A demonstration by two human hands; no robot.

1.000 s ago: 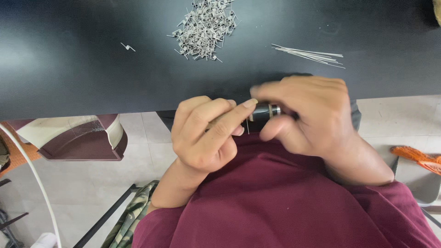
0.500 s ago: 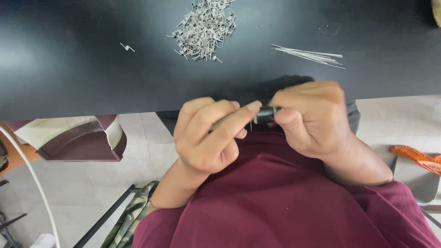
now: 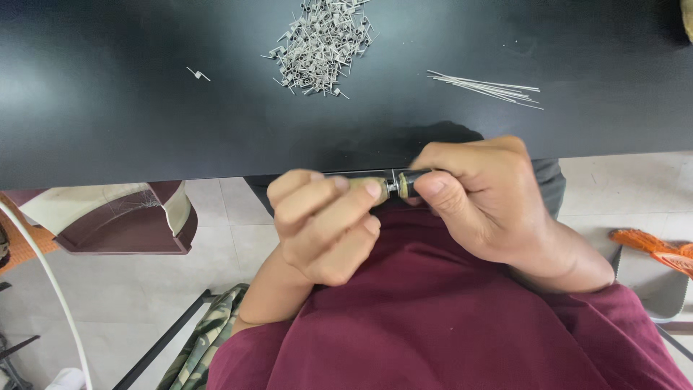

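Hands meet just below the near edge of the black surface [image 3: 144,130], over a maroon shirt [image 3: 447,325]; the left hand [image 3: 325,227] has its fingers [image 3: 339,198] curled together and pressed on one end of a small dark cylindrical tool [image 3: 404,182], with the fingertip touching a pale metal band on it; the right hand [image 3: 484,198] has its fingers clamped round the other end, the thumb lying along the tool's side; the tool lies level between the two hands, touching both, just beside the surface's edge and above the lap; what is at its tip is too small to tell. On the surface, well apart from the hands, lies a loose heap of small bent wire pieces [image 3: 321,47]; a single bent piece [image 3: 197,74] lies alone to its left; a thin bundle of straight wires [image 3: 491,88] lies to its right; none of these sits in a container. Below the surface on the left stands a maroon and cream bag-like holder [image 3: 123,217], its contents not visible; an orange object [image 3: 653,249] lies on the tiled floor at right.
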